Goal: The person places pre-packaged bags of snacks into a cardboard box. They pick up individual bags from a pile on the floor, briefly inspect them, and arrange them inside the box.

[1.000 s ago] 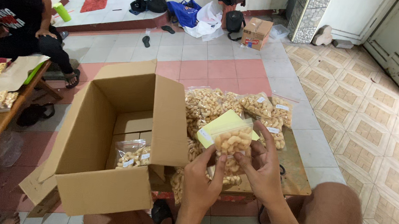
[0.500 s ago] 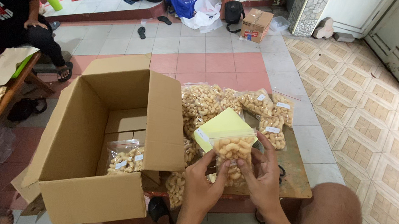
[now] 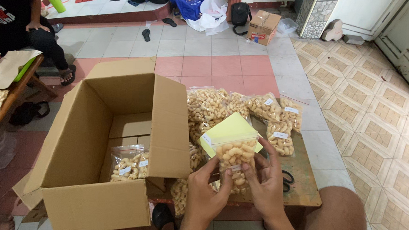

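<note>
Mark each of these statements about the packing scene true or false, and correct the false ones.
1. Both hands hold one clear bag of snacks. True: the left hand and right hand grip it from either side.
2. The cardboard box is sealed shut. False: its flaps stand open.
3. Bags of snacks already lie inside the box. True: filled bags rest on its bottom.
4. The sheet behind the held bag is red. False: the sheet is yellow.
5. More filled bags lie on the low table beside the box. True.
</note>
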